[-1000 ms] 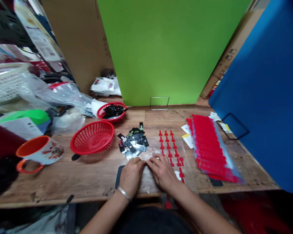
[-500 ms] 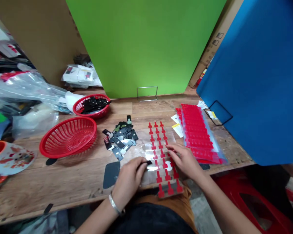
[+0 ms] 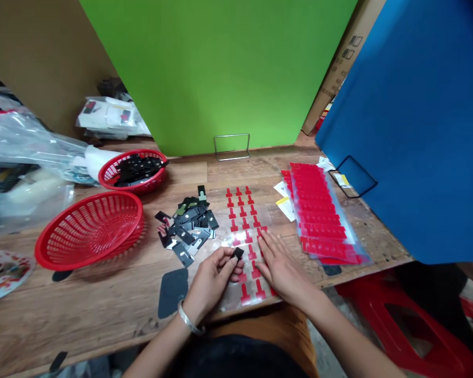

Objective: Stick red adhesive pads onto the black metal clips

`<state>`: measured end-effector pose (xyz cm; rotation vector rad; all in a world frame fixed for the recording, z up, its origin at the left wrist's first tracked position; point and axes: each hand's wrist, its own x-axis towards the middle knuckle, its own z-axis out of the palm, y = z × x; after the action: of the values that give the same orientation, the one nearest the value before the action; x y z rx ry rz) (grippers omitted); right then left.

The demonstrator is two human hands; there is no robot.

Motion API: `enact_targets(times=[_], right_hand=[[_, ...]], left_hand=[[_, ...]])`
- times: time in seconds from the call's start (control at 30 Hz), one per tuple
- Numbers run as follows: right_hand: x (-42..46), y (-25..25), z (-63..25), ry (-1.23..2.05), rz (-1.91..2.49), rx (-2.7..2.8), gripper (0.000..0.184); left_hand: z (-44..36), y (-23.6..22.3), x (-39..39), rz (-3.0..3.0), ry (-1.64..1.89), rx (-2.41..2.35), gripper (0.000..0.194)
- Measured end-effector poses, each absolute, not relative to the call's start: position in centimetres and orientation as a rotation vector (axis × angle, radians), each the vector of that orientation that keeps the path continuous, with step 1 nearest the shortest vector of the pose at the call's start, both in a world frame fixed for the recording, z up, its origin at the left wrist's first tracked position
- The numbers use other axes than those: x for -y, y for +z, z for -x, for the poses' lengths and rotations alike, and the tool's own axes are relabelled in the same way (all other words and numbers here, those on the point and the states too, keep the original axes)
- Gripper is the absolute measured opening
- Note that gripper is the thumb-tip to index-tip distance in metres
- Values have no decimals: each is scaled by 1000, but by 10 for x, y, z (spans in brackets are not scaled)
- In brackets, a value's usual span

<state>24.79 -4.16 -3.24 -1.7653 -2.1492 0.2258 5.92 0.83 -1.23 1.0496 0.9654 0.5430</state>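
A clear sheet [image 3: 264, 214] bearing rows of red T-shaped stickers [image 3: 243, 210] lies on the table before me. My right hand [image 3: 278, 265] rests flat across its right side, fingers stretched out over some stickers. Between thumb and fingers of my left hand [image 3: 215, 273] is a small black flat piece [image 3: 237, 253], held above the sheet's left part. Just left of the sheet is a loose pile of similar black and grey pieces [image 3: 189, 226]. Both hands cover part of the lower sheet.
At left stand an oval red basket [image 3: 49, 236] and a smaller red basket [image 3: 163, 178] of black pieces. More red sticker sheets [image 3: 319, 205] are stacked at right. Green [image 3: 220, 73] and blue [image 3: 410, 147] panels rise behind. A dark pad [image 3: 172, 294] lies near the front edge.
The sticker sheet has slid up and left, away from the table's front edge. My right hand has flattened onto it. My left hand still grips the black piece, now turned more upward.
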Motion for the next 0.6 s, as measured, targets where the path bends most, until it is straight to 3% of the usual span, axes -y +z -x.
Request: enact_targets(times=[0.27, 0.6], right_hand=[[-4, -21, -268, 351, 1870, 1822, 13], [-40, -26, -283, 489, 1928, 1889, 11]], left_hand=[[-56, -16, -24, -1034, 461, -913, 30], [-60, -15, -42, -983, 435, -945, 32]])
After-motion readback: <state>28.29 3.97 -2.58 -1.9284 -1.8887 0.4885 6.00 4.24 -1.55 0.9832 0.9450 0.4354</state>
